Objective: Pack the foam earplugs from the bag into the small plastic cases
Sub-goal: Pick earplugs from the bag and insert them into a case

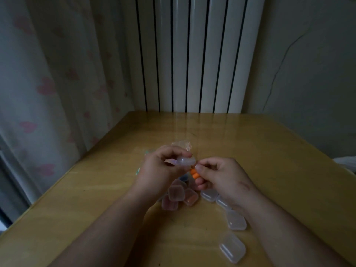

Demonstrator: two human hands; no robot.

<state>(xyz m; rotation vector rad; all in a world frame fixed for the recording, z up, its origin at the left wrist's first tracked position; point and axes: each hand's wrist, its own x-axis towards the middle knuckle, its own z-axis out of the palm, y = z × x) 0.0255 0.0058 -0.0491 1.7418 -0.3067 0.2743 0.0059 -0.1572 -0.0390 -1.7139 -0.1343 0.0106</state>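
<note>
We hold a small clear case (185,161) in our left hand (159,166) and orange earplugs (194,174) in our right hand (221,176), above the wooden table (250,143).

Our left fingers curl round the case and pinch it at its near end; whether its lid is open we cannot tell. Our right thumb and fingers pinch what look like two earplugs just under the case, close to touching it. Below our hands a pile of tinted cases (177,195) lies on the table, and a row of clear closed cases (236,220) runs toward us under the right forearm. A crinkled edge of what may be the bag (137,170) shows behind the left hand. A white radiator (192,54) stands beyond the table.
</note>
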